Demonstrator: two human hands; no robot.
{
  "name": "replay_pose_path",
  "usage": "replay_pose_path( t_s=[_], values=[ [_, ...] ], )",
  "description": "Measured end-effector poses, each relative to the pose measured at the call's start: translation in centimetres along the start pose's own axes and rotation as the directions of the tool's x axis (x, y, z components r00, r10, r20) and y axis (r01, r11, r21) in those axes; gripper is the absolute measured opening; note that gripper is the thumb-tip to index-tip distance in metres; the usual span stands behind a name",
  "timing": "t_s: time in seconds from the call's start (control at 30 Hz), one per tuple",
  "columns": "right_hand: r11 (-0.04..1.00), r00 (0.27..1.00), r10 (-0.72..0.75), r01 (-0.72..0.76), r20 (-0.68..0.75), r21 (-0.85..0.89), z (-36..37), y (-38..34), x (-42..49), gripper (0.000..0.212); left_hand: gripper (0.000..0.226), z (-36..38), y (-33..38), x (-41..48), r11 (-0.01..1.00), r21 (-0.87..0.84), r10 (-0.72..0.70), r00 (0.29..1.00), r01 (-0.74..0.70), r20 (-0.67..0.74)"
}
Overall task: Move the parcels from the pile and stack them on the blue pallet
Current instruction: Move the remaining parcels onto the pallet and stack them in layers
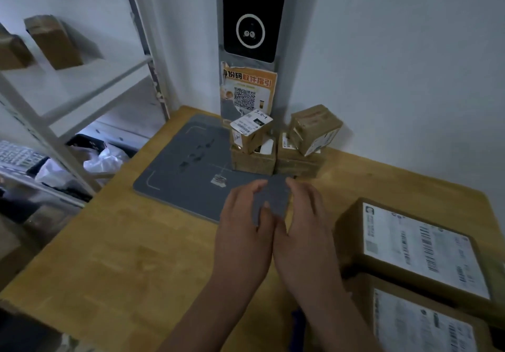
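**Empty hands together over the mat, parcels far and near right**

The left hand (243, 231) and right hand (303, 231) are side by side, touching along their inner edges. Their fingers are loosely curved and hold nothing. They hover over the near right corner of a grey mat (185, 165) lying on the wooden table (136, 256).

A pile of small parcels (273, 160) stands at the far edge of the table, against the wall and the foot of a scanner column (254, 15). Two brown boxes form the base, side by side. On the left one sits the labelled parcel (250, 132), tipped so its white-labelled end faces up and toward the camera. The label carries a barcode, a black patch and a handwritten mark, none of it clearly readable. On the right base box the tilted parcel (314, 128) leans with its long axis running far left to near right, and a white label shows on its near right side.

At the near right lie the large parcel (418, 250) and, nearer still, the second large parcel (426, 324). Both are flat with their shipping labels facing up and their long axes running far left to near right. Their barcodes show, but the print is too blurred to read.

An orange poster (248, 89) on the column shows a QR code and the words "取件指引".

A white shelving rack (90, 97) at the left holds cardboard boxes (54, 42).
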State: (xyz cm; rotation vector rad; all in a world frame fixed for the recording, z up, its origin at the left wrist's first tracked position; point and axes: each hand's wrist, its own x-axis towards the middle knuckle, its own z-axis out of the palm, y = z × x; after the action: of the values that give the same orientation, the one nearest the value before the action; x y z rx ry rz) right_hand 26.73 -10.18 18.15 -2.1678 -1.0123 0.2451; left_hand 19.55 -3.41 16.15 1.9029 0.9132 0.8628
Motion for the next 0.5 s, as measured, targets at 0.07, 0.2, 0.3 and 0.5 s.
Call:
replay_pose_path(
  t_s=[0.07,0.2,0.3,0.5],
  values=[
    [0.999,0.999,0.037,-0.037,0.015,0.03,2.8,-1.0,1.4,0.056,0.034,-1.1,-2.3,1.8,0.999,0.042,-0.017,1.0,0.017,-0.011],
    [0.989,0.988,0.147,-0.147,0.053,0.007,7.2,-1.6,4.5,0.064,0.044,-2.0,-6.4,5.0,0.992,0.063,-0.11,0.994,0.109,0.008],
    [0.978,0.977,0.208,-0.208,0.047,0.006,9.7,-1.3,7.1,0.072,0.056,-1.6,-8.3,7.4,0.978,0.037,-0.208,0.977,0.206,0.051],
    [0.912,0.91,0.409,-0.411,0.06,0.018,14.6,1.7,12.9,0.073,0.061,1.8,-13.1,13.7,0.964,0.083,-0.264,0.946,0.253,0.186]
  ],
)
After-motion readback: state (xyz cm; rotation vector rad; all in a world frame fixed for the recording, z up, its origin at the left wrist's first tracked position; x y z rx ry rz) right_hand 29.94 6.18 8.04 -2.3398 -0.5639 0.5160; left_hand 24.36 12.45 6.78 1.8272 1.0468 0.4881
